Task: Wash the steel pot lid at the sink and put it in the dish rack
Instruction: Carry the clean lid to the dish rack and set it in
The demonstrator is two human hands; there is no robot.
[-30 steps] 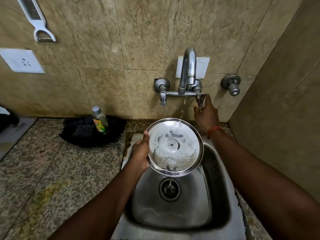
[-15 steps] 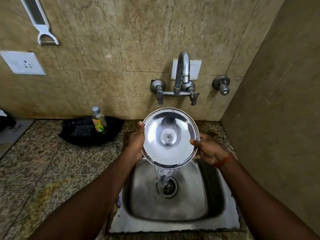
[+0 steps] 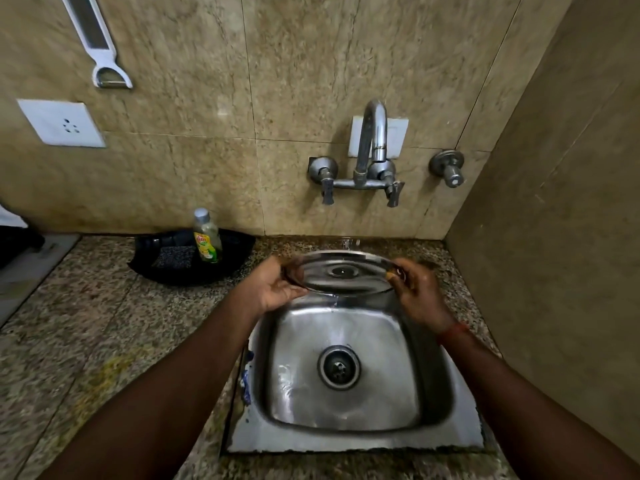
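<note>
Speckled granite counter [image 3: 86, 323] with inset steel sink [image 3: 346, 441] and black tray [image 3: 239, 247]

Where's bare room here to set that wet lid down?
Widest free patch: the granite counter left of the sink, in front of the black tray, which holds a soap bottle. Right of the sink, only a thin strip by the side wall.

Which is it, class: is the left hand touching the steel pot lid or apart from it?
Touching. The head view shows the left hand gripping the steel pot lid by its left rim.
</note>
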